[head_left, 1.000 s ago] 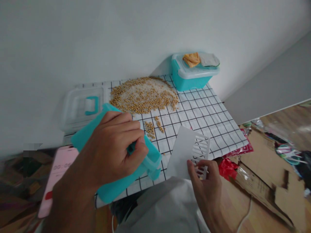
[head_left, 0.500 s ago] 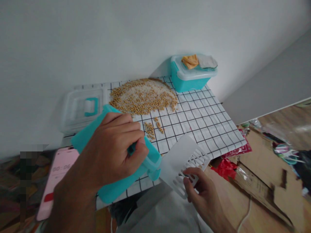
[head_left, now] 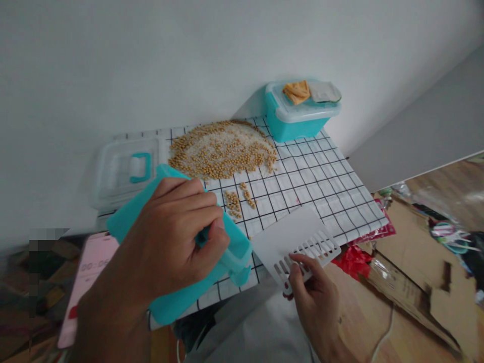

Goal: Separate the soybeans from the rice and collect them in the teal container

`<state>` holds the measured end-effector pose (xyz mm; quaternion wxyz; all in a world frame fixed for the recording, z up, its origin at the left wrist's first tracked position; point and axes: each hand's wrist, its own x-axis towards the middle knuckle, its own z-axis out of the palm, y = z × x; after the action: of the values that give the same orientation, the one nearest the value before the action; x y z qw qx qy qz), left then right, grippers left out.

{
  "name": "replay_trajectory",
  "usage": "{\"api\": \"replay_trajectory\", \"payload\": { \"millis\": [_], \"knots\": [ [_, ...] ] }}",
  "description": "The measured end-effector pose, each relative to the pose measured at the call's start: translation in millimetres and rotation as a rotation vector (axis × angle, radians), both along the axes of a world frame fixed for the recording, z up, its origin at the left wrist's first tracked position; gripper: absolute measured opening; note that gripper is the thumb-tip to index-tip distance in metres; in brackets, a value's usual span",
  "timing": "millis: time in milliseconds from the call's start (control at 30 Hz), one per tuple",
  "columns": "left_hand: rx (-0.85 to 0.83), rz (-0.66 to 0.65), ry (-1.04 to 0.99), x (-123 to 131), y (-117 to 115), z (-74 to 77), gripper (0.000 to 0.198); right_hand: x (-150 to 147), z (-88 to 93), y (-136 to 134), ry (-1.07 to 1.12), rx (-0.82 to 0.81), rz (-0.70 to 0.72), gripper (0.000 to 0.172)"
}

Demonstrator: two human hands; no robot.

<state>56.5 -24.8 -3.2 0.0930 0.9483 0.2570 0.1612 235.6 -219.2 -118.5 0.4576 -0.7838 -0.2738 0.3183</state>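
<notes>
White slotted board (head_left: 282,237) sits at the table's near edge, right of centre, its slotted end towards me; I cannot tell whether its underside touches the tablecloth (head_left: 321,184). Right hand (head_left: 312,290): thumb and fingertips nearly together, pinching the board at the slots, a one-edge hold. I judge this grip prone to letting the far end swing, so a firmer pinch near the middle of that edge should steady it. Left hand (head_left: 183,234): fingers curled round the near side of the blue box (head_left: 239,243), which slants just left of the board. Its inside is mostly hidden; contents unknown. I would hold the box firm and leave a gap between its corner and the board. Just beyond lie stray beans (head_left: 232,200), best left unbrushed, then the heap of beans and white grains (head_left: 227,148). Clear lid (head_left: 117,174) is left of the heap; lidded box (head_left: 298,130) stands behind, to the right.
</notes>
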Motion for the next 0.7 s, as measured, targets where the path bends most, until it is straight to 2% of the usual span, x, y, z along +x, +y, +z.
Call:
{"api": "replay_trajectory", "payload": {
  "millis": [200,367,533,700],
  "knots": [
    [-0.005,0.011,0.001,0.3,-0.1,0.4,0.025,8.5,5.8,19.2,-0.029,0.016,0.059,0.028],
    [-0.014,0.015,0.011,-0.4,0.0,0.6,0.024,19.6,15.0,30.3,-0.065,-0.040,0.131,0.032],
    [-0.014,0.016,0.005,0.1,-0.9,0.8,0.024,31.9,30.0,44.9,-0.132,-0.032,0.236,0.033],
    [-0.027,0.031,0.000,0.3,-1.0,1.8,0.024,48.3,33.5,65.7,-0.124,-0.005,0.371,0.029]
  ]
}}
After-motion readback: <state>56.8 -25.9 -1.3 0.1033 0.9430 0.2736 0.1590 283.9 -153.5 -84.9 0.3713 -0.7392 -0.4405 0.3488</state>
